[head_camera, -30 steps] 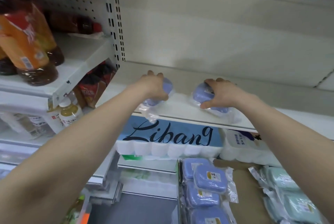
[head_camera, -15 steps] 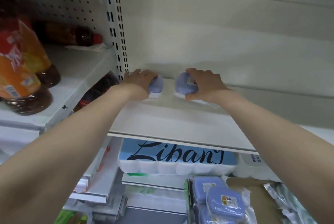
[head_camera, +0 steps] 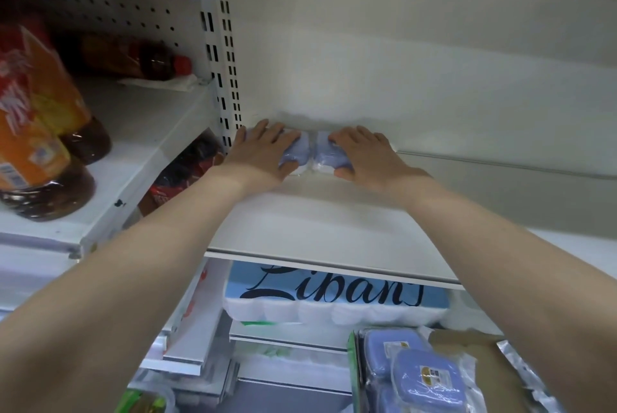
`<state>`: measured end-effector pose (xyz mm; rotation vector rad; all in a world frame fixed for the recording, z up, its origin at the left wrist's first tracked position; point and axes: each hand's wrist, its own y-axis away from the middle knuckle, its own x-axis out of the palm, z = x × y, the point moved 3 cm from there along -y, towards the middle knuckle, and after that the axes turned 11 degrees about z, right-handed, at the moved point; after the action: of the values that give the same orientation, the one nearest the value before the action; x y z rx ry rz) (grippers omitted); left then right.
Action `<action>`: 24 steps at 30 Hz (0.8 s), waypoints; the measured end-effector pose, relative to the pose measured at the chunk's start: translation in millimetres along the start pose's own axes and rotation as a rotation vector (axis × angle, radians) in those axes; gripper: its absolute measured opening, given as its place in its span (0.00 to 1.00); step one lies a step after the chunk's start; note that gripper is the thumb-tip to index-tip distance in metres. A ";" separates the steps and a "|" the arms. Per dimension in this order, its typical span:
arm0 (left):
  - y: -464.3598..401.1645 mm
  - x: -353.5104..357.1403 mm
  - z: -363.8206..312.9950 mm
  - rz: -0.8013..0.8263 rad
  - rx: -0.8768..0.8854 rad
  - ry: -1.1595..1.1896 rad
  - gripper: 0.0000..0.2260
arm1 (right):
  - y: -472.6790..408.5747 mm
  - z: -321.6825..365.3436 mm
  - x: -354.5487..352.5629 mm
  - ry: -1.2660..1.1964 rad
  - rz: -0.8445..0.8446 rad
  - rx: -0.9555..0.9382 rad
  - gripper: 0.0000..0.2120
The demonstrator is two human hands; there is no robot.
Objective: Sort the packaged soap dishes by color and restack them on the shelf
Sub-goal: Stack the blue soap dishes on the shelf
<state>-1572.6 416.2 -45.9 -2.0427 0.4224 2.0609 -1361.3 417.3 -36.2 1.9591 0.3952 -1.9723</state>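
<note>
Resting on two blue soap dishes at the back-left corner of the shelf (head_camera: 334,229): left hand (head_camera: 263,154) lies palm-down over the left dish (head_camera: 295,154), fingers (head_camera: 283,137) spread fairly straight across its top, thumb side hidden; right hand (head_camera: 364,155) covers the right dish (head_camera: 329,159), fingers curled over the far edge, thumb tucked at the near edge, so it looks clamped on the pack. Dishes sit side by side, touching or nearly so, both close to the back wall, left one just beside the slotted upright (head_camera: 222,62). Each is in clear plastic wrap; film shows at the near edges. Handling, est.: light, rigid plastic shell, rounded corners; wrap is slick & crinkly, so a stack may slide. Best hold is across the short width, thumb vs. fingers on the hard shell, not on loose film. Not fragile, but lids could pop if squeezed hard. Outward: more blue packaged dishes (head_camera: 424,376) in a cardboard box (head_camera: 467,342) below right, well apart from the shelf pair. Lower shelf holds a tissue multipack (head_camera: 334,299) w/ script lettering. Left bay: orange-labelled bottles (head_camera: 43,132) of dark drink, one lying on its side behind. Step judged: first blue row being seated at the corner; most stock not yet shelved.
</note>
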 end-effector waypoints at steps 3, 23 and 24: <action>1.9 -3.9 -4.3 -0.014 0.026 -0.023 0.25 | 11.5 -1.1 -3.8 0.060 -0.006 -0.006 0.26; 196.9 45.5 -199.5 -0.491 0.251 0.141 0.11 | 314.0 -53.5 40.1 0.006 -0.322 -0.183 0.19; 209.4 64.7 -214.1 -0.478 0.241 0.161 0.11 | 333.6 -56.8 54.1 -0.003 -0.328 -0.204 0.19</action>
<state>-1444.9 142.7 -98.6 -1.9372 0.1711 1.4994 -1169.2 136.8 -79.1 1.8543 0.9298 -2.0275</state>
